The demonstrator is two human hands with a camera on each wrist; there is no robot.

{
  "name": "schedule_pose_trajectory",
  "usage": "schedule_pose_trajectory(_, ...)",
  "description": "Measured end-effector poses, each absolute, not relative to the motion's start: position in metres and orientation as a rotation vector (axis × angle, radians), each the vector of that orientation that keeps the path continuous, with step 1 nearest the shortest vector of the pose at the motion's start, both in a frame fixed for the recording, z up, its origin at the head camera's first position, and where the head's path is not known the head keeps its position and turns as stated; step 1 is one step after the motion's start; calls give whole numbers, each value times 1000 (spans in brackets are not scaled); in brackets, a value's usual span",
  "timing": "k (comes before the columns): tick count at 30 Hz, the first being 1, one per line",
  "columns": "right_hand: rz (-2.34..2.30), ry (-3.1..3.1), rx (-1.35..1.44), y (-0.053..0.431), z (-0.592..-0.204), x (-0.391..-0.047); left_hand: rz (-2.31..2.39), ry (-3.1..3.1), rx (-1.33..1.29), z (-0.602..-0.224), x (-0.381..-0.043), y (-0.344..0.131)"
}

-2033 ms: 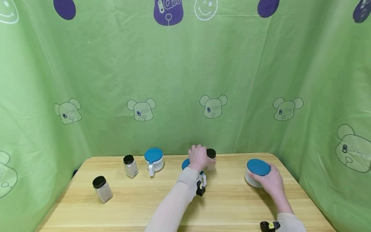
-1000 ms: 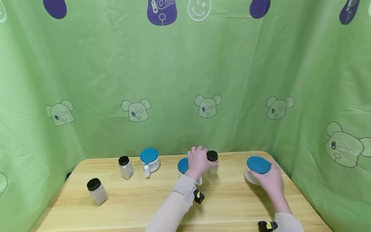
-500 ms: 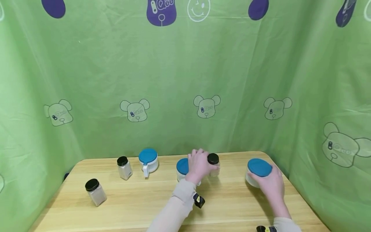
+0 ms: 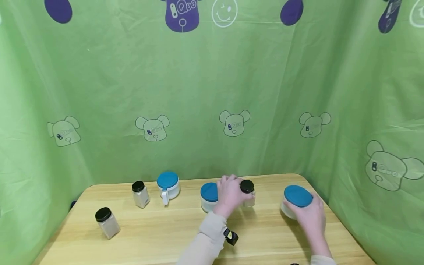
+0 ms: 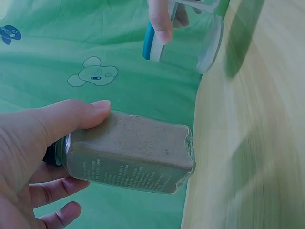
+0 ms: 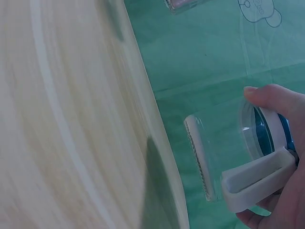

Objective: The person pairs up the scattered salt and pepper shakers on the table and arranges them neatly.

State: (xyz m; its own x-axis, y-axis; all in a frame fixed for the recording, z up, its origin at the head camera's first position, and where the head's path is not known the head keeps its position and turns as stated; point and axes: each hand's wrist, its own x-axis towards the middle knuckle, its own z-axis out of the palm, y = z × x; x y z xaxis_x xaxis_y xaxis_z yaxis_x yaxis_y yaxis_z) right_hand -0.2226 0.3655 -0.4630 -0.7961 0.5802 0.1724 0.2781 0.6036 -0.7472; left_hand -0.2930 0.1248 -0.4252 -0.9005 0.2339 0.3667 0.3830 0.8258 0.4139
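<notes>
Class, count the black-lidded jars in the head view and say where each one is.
3: the first jar, leftmost on the table; the second jar, beside the leftmost blue-lidded container; the third jar, in the left hand.

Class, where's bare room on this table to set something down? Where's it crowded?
Bare: front of the table, between the leftmost jar and left sleeve; between the held jar and right canister. Crowded: around the left hand, held jar and middle canister.

- Table: light wood-grain top, rounded far corners.
- Black-lidded square jar stands near the left edge.
- Second black-lidded jar stands beside a blue-lidded handled canister, toward the far edge.
- Another blue-lidded canister stands further right, partly hidden.
</notes>
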Motion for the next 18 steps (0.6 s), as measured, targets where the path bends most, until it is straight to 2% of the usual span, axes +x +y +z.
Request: schedule_pose_trajectory(18,1048,-2391,-747,363,-458,-204,-715,-2672,-504,-433,-274,142)
